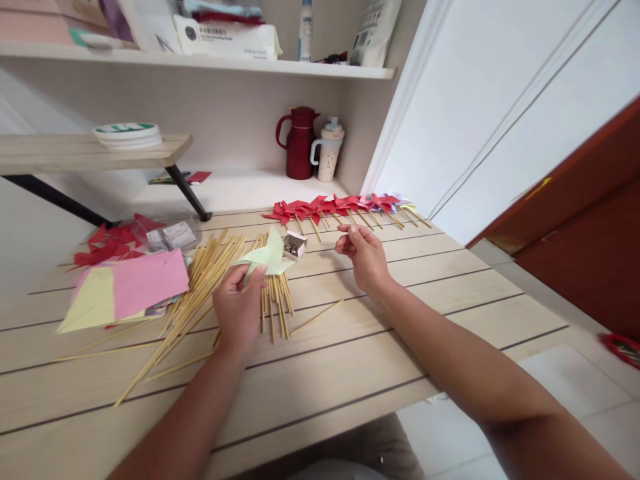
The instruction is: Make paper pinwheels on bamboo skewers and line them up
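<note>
Between the thumb and fingers of my left hand (pixel 239 303) is a pale green paper pinwheel (pixel 270 257), held above a bundle of wooden sticks (pixel 277 300). My right hand (pixel 364 257) is raised to the right with thumb and fingertips pinched together; whatever they hold, if anything, is too small to make out. A small open box (pixel 295 245) of shiny metal pins stands just beyond the pinwheel, between my hands. More long sticks (pixel 200 287) lie loosely piled left of my left hand. One single stick (pixel 317 317) lies apart on the table.
A row of red pinwheels (pixel 325 208) on sticks lines the back of the table (pixel 350 373). Pink paper (pixel 150 283) and yellow paper (pixel 93 300) lie at left, near red paper pieces (pixel 113 243). Behind stand a red jug (pixel 301 143) and a cup (pixel 329 150).
</note>
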Tool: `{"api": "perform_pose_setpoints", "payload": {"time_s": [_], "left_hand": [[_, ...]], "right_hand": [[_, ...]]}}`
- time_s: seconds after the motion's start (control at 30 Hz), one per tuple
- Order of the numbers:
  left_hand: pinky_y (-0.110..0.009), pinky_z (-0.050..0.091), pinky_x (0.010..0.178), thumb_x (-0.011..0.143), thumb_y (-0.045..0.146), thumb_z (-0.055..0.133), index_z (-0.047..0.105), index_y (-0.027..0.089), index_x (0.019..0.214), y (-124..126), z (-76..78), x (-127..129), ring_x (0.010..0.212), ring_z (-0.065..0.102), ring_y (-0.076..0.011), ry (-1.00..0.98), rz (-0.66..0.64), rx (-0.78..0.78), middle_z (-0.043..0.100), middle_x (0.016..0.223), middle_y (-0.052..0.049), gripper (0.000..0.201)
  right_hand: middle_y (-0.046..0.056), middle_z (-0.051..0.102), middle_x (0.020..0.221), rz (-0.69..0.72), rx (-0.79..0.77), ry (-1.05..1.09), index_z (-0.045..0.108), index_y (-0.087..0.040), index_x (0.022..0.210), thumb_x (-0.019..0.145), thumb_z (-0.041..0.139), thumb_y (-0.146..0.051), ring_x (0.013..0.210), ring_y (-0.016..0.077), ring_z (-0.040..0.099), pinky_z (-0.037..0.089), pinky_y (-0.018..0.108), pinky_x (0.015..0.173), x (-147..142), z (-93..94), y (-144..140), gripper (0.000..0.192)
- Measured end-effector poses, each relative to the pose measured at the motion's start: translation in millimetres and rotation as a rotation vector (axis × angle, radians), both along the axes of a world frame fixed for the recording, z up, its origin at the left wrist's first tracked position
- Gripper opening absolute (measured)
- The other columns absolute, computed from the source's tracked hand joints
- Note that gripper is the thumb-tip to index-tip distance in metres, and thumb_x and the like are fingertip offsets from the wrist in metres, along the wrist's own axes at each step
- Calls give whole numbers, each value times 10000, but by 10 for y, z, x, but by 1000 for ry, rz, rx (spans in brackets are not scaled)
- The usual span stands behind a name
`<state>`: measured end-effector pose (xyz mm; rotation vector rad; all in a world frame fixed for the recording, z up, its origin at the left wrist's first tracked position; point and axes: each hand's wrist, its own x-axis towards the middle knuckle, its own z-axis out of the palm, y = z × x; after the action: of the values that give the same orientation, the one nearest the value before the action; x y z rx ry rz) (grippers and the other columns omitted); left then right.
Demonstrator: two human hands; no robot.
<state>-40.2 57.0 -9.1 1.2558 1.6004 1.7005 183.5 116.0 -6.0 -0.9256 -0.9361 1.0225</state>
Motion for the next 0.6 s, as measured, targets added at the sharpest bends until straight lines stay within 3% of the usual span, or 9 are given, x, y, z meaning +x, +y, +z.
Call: {"api": "perform_pose_setpoints", "payload": {"time_s": [0.27, 0.37, 0.47, 0.6], "left_hand": [[-233, 373, 541, 739, 385, 717, 680, 191, 733, 66, -8, -54, 564, 504, -129, -128, 29, -47, 574, 576, 44, 197], [-233, 408, 599, 737, 383, 732, 685, 189, 754, 83, -29, -86, 592, 524, -132, -130, 49, -14, 595, 583, 45, 200], [-238, 413, 606, 740, 390, 727, 686, 185, 768, 76, -26, -100, 596, 533, -137, -131, 56, -24, 599, 597, 43, 211], [-242, 399, 591, 756, 396, 711, 678, 185, 734, 51, -9, -105, 578, 507, -133, -79, 46, -32, 589, 601, 41, 215]], "right_hand": [[-3, 639, 666, 71, 62, -209, 689, -207, 930, 893, 599, -532, 628, 135, 573, 448, 269, 623, 12, -12, -27, 339], [11, 654, 732, 89, 106, -397, 703, -204, 940, 893, 598, -495, 660, 146, 562, 432, 278, 625, -3, -36, 1, 313], [28, 657, 844, 17, 177, -634, 729, -217, 920, 859, 641, -394, 743, 165, 560, 443, 300, 690, -42, -41, 103, 207], [29, 614, 812, 8, 264, -940, 759, -236, 894, 883, 620, -315, 769, 180, 551, 437, 309, 733, -111, 11, 244, 160]]}}
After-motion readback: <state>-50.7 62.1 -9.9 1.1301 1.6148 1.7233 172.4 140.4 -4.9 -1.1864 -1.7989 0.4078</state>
